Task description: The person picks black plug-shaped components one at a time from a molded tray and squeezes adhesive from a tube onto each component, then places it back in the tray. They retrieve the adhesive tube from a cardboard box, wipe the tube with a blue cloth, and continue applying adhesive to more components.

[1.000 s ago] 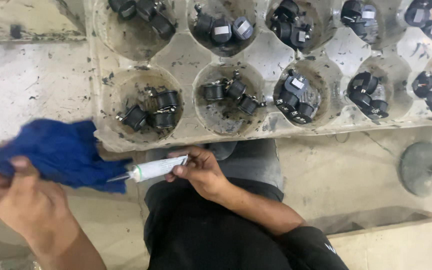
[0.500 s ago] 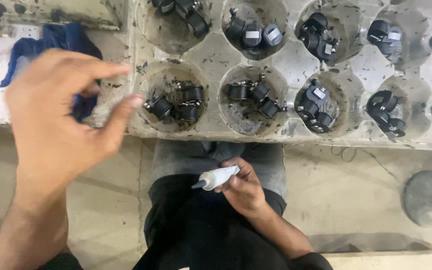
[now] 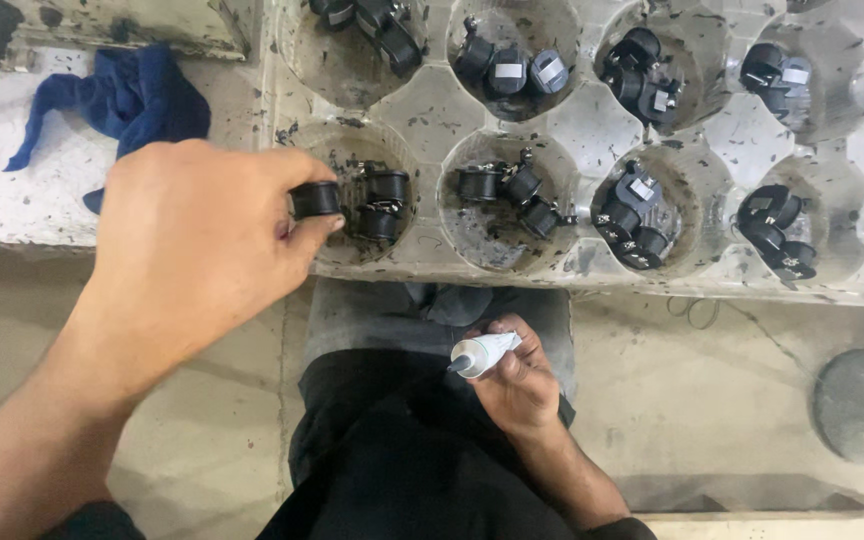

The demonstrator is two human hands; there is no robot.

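Left hand [image 3: 187, 265] grip pinching black caster wheel [image 3: 315, 199] over tray [image 3: 422, 110] pocket, centre-left; right hand [image 3: 517, 375] grip pressed around white tube [image 3: 484, 353], lower centre.

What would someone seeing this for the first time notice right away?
The left hand fills the near left, pinching a small black part at the edge of a grey tray of round cups, each holding similar black parts. Lower centre, the right hand grips a small white tube over the lap, and a blue cloth lies top left.
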